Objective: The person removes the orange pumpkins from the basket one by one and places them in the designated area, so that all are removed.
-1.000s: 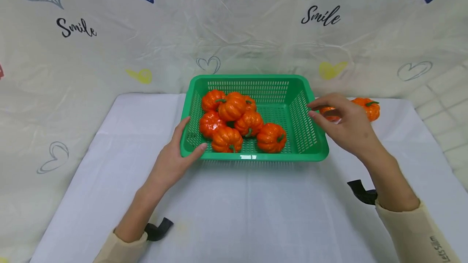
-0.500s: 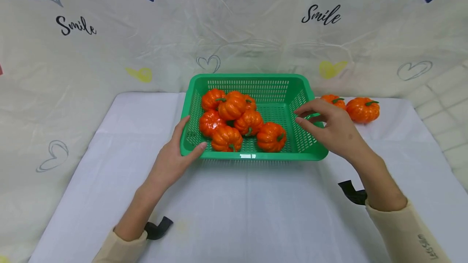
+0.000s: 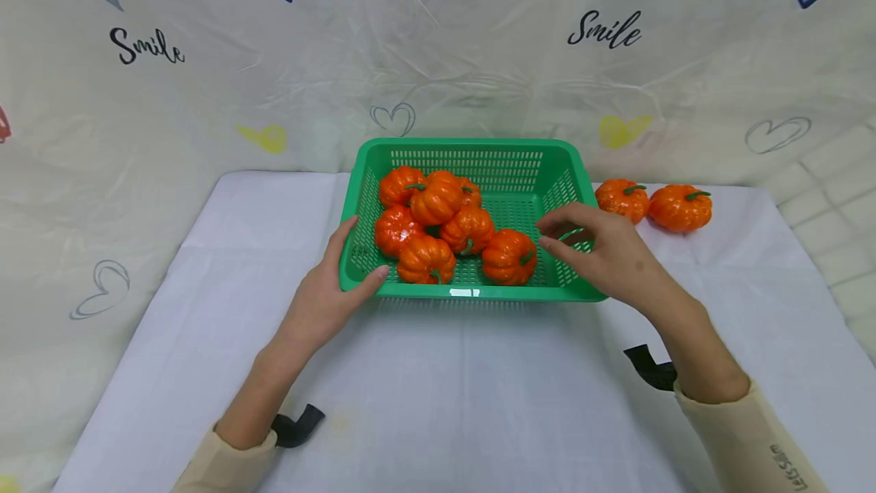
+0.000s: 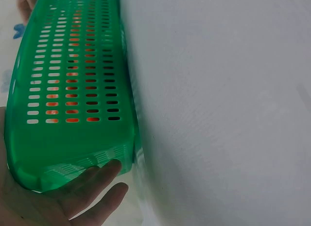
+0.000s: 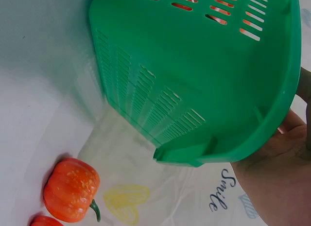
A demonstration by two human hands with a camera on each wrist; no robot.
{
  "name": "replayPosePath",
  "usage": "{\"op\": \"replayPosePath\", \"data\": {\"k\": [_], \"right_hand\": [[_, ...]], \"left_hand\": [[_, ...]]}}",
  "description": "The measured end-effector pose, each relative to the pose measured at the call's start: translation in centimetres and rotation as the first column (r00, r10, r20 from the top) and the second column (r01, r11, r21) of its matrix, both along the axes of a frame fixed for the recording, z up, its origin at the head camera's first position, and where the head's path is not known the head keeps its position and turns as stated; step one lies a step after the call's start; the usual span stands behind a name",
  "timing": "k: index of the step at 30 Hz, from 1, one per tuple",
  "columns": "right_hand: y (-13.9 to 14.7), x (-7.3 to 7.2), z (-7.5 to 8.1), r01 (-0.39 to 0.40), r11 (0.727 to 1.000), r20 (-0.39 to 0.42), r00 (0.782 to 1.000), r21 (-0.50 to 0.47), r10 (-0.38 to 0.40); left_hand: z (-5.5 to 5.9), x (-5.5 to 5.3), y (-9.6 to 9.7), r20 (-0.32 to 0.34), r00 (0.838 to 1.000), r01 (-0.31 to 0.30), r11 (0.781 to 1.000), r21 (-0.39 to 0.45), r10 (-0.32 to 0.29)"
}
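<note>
A green plastic basket (image 3: 479, 292) stands on the white-covered table with several small orange pumpkins (image 3: 468, 230) in it, mostly toward its left. My left hand (image 3: 327, 291) grips the basket's left front corner, thumb over the rim; the left wrist view shows its fingers (image 4: 104, 180) along the outside of the end wall. My right hand (image 3: 602, 249) is over the basket's right rim, its fingertips inside, close to the right-hand pumpkin (image 3: 509, 258). Thumb and fingers there stand apart with nothing between them.
Two more orange pumpkins, one speckled (image 3: 622, 200) and one beside it (image 3: 680, 208), lie on the table right of the basket. Behind the table hangs a pale sheet (image 3: 438, 44) printed with hearts and "Smile". Black straps (image 3: 298, 426) stick out at both wrists.
My right hand has moved left from beside the basket's right rim to over its inside, uncovering the two pumpkins on the table. The left hand and the basket stay in place.
</note>
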State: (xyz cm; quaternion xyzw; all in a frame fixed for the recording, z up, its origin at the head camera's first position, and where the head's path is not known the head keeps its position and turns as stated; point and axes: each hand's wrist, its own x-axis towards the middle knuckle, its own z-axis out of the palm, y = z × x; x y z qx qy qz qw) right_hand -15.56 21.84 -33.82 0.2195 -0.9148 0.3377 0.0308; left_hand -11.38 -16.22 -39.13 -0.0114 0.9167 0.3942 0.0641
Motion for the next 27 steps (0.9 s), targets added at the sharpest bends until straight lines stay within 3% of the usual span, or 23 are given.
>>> {"op": "replayPosePath", "data": {"k": [7, 14, 27], "right_hand": [[-0.4, -0.1, -0.4, -0.024, 1.0, 0.033, 0.999, 0.016, 0.024], [-0.9, -0.1, -0.6, -0.025, 0.998, 0.115, 0.993, 0.064, 0.017], [-1.5, -0.4, -1.0, -0.017, 0.993, 0.161, 0.987, 0.118, -0.002]], "left_hand": [[0.1, 0.0, 0.0, 0.0, 1.0, 0.001, 1.0, 0.002, -0.001], [0.1, 0.0, 0.1, 0.005, 1.0, -0.001, 1.0, 0.007, 0.001], [0.2, 0.0, 0.1, 0.007, 1.0, -0.003, 1.0, 0.005, 0.003]]}}
